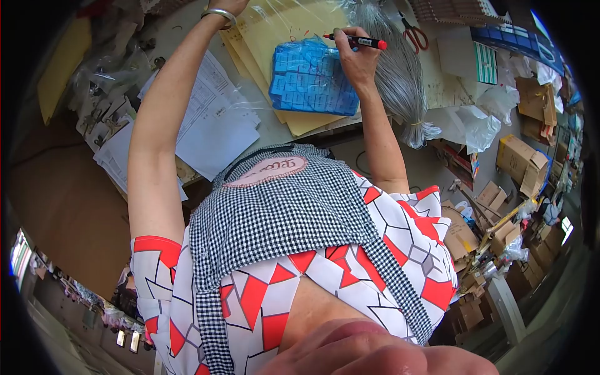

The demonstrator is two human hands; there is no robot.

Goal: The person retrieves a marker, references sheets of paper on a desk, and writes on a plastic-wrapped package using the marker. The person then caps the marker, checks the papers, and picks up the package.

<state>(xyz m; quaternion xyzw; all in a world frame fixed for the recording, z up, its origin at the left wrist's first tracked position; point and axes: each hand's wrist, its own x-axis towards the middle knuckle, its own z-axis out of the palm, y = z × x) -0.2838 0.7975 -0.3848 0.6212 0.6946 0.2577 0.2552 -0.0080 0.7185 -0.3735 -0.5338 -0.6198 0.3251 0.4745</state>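
Note:
My right hand (357,59) is closed on a black marker with a red end (369,42), its red tip pointing left. Just below and left of it lies a clear plastic bag of small blue boxes (312,81), on yellow card sheets (300,128). My left hand (230,5), with a silver bangle at the wrist, reaches to the top edge of the view; its fingers are cut off there, so whether it holds anything does not show.
Right of the bag lies a bundle of grey wires (397,75), with red-handled scissors (415,37) beyond it. White papers (215,125) and plastic scraps (112,75) cover the left side. Cardboard boxes (522,162) stand at the right.

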